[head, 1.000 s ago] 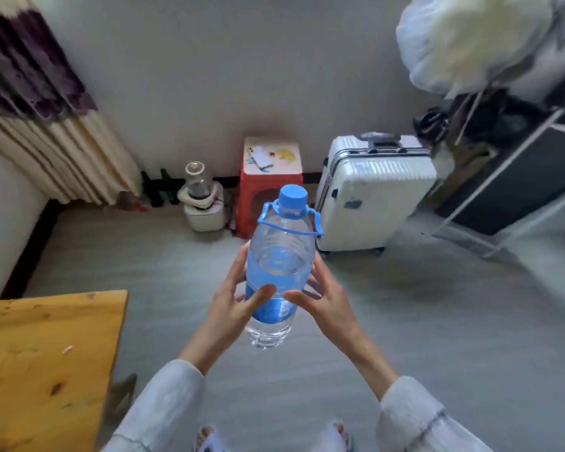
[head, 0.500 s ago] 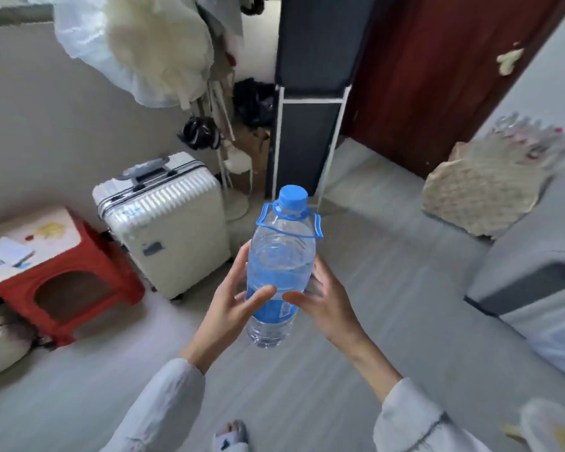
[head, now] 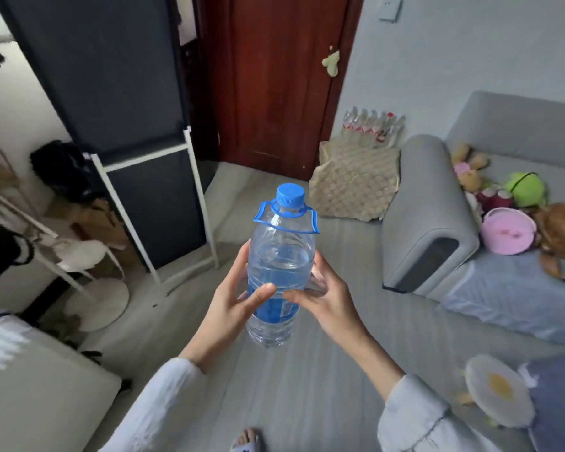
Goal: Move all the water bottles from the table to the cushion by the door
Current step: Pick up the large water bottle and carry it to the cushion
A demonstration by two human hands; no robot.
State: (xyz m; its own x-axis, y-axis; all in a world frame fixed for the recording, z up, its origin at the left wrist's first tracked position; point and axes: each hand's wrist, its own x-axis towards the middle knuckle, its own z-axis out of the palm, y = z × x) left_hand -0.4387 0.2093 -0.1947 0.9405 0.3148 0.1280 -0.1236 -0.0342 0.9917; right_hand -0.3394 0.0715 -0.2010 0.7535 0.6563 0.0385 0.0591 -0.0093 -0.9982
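Observation:
I carry a clear water bottle (head: 279, 256) with a blue cap, blue handle ring and blue label, upright in front of me. My left hand (head: 234, 305) grips its left side, thumb across the label. My right hand (head: 323, 298) grips the right side, fingers curled round the back. A beige patterned cushion (head: 353, 187) lies on the floor by the dark red door (head: 274, 76), ahead and to the right. Behind the cushion stands a row of several clear bottles (head: 372, 123) against the wall.
A grey sofa (head: 431, 223) with soft toys fills the right side. A dark fabric wardrobe with white frame (head: 150, 177) stands to the left of the door. A white suitcase (head: 30, 380) is at lower left. Grey floor runs between them toward the door.
The view has swung right from the wall and suitcase to the door, cushion and sofa. Both hands keep the same hold on the bottle.

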